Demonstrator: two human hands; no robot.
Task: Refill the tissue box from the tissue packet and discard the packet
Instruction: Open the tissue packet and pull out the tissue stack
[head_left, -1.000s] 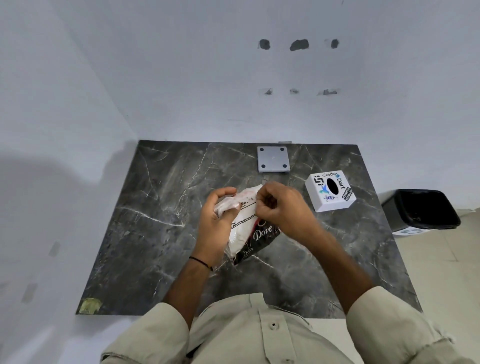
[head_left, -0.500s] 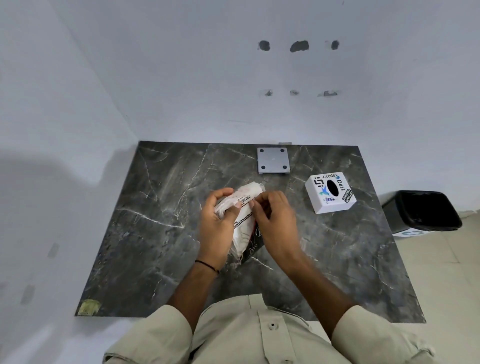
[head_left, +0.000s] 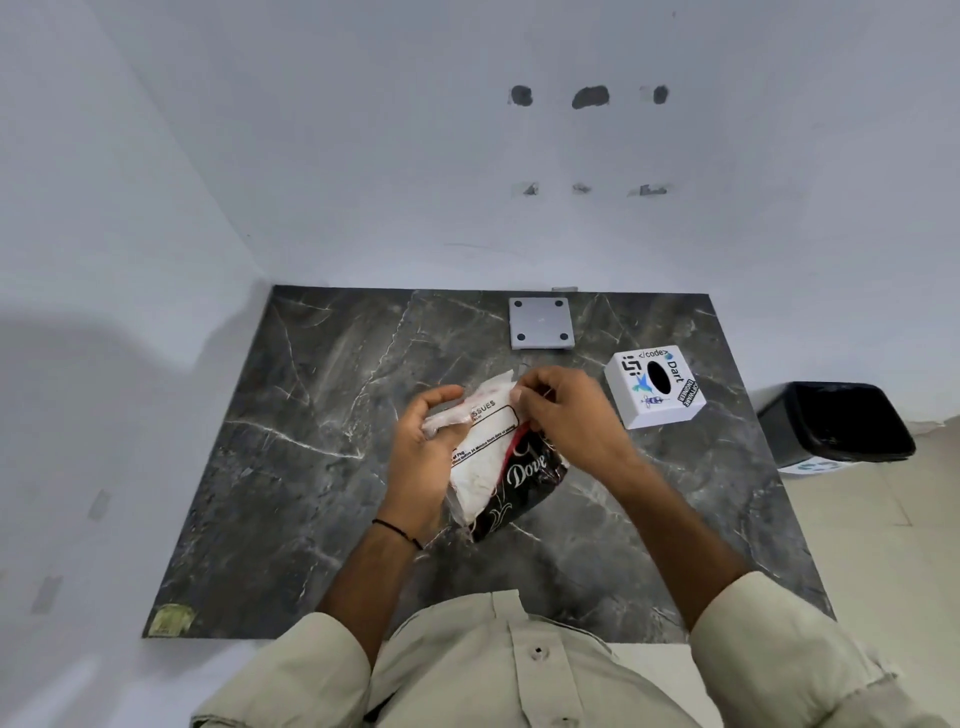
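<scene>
Over the table (head_left: 322, 467), the bin (head_left: 836, 423) waits at 3 o'clock and the box (head_left: 655, 385) at 2. The packet (head_left: 498, 457) is at centre, left hand (head_left: 423, 457) clamped around its side, right hand (head_left: 563, 410) fingers pinched on its top edge. To open well, I think the left should hold firm while the right tears slowly.

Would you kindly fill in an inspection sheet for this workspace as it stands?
Surface: dark marble table, yellowish sticker at its near left corner.
Job's things: tissue packet held above the table; white tissue box to its right; black bin on the floor beyond the table's right edge.
Clutter: grey square plate at the far edge.
Hands: left hand grips the packet's side; right hand pinches its top.
Cables: nothing seen.
Surroundings: white wall with holes.
</scene>
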